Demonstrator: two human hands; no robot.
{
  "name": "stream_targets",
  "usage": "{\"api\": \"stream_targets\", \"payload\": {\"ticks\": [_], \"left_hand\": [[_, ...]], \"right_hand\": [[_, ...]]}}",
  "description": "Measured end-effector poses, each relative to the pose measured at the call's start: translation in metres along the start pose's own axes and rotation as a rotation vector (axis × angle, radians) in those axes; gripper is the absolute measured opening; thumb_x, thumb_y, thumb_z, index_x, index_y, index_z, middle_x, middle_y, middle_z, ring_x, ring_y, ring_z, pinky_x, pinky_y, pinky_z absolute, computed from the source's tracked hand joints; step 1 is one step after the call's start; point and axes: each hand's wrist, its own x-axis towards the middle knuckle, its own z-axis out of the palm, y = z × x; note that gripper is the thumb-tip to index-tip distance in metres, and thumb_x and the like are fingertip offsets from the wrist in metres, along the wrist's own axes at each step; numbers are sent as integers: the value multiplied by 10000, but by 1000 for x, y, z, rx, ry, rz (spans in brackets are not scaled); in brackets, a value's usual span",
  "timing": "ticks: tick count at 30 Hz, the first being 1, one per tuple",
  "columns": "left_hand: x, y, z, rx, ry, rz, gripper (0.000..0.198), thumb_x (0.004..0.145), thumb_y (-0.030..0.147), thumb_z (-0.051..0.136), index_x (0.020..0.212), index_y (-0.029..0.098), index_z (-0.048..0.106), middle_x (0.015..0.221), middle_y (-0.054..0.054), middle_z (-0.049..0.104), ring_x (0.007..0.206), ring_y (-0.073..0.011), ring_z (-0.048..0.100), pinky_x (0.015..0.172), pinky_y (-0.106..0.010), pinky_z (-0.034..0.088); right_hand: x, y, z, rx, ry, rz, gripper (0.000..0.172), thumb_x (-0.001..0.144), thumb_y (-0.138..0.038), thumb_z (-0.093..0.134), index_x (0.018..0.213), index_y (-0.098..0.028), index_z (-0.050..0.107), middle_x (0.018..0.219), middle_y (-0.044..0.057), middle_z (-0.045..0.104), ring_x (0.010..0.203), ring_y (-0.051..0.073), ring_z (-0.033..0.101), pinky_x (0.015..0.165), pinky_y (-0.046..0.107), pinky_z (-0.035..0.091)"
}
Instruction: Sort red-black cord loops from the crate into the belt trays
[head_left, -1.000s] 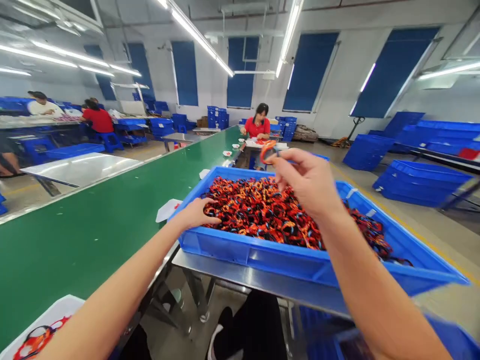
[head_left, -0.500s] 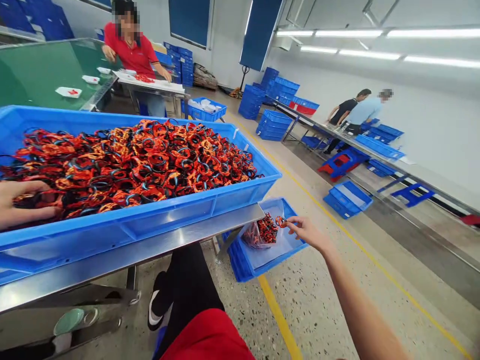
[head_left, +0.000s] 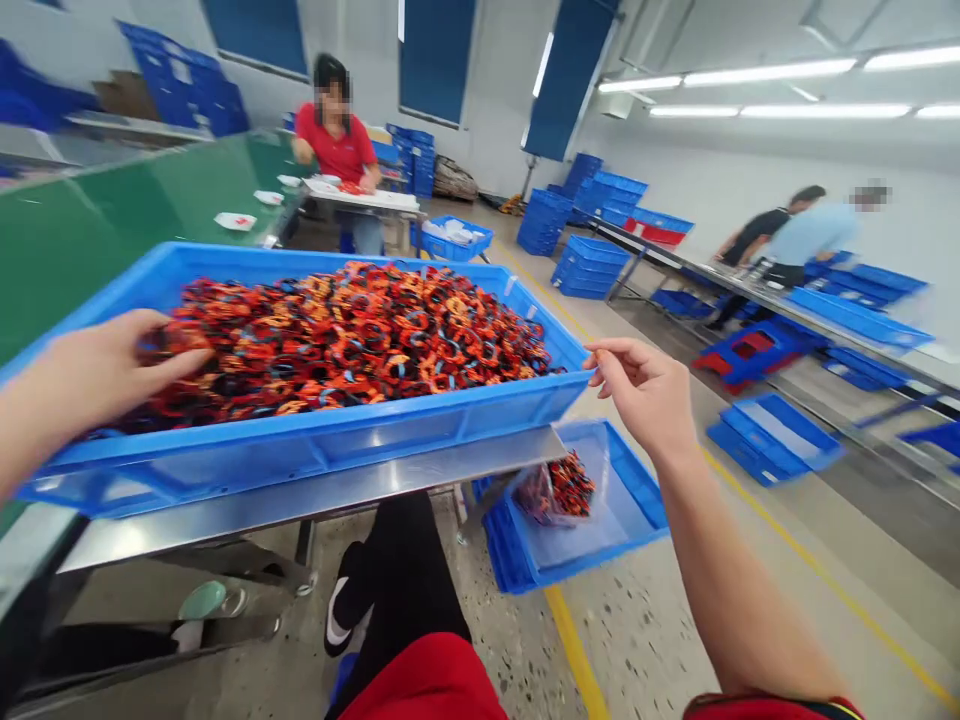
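Note:
My left hand (head_left: pixel 127 365) reaches into the left end of a large blue tray (head_left: pixel 360 415), thumb and fingers closed round some ring-shaped pieces (head_left: pixel 157 345). Orange, red and black ring-shaped pieces (head_left: pixel 375 340), a few with light-blue parts, lie heaped in this tray; motion blurs their details. Beside the tray's right corner is my right hand (head_left: pixel 645 390), fingers loosely curled and thumb a little apart, with no piece visible in it. Lower down, a clear plastic bag (head_left: pixel 536 495) of similar pieces (head_left: pixel 571 485) lies in a blue crate (head_left: pixel 622 545).
A metal table (head_left: pixel 375 475) carries the large tray. Across from me, a person in a red shirt (head_left: pixel 337 145) works beside a green surface (head_left: pixel 150 225). Stacked blue crates (head_left: pixel 592 265) stand behind. Two people (head_left: pixel 795 240) lean over a long bench at right.
My right hand has risen from above the bag to the tray's right corner; the ring-shaped piece it held is no longer visible. The view has shifted left; my left hand stays among the pieces.

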Motion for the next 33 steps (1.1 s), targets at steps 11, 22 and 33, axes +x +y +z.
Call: {"api": "stream_targets", "payload": {"ticks": [11,22,33], "left_hand": [[-33,12,-19,-1371,416,-365,213,732,380,628,727,189,533,647,-9,603,626,-158,578,648,-289,479],[-22,-8,-9,-2040,488,-493,192,781,290,635,678,172,524,574,18,572,520,-105,569,574,-229,493],[-31,-1,-16,-2236,309,-658,197,886,312,515,915,131,589,820,-20,610,657,-108,579,582,-256,505]], "right_hand": [[31,-193,202,131,-672,-842,279,865,-254,510,1133,-270,587,1052,36,660,760,168,644,697,298,496],[37,-234,334,404,-650,-793,384,728,-210,656,1097,-228,549,1080,53,520,991,192,550,894,341,449],[30,-231,337,470,-622,-649,382,737,-280,637,1108,-233,558,1056,47,571,810,182,565,794,350,471]]}}
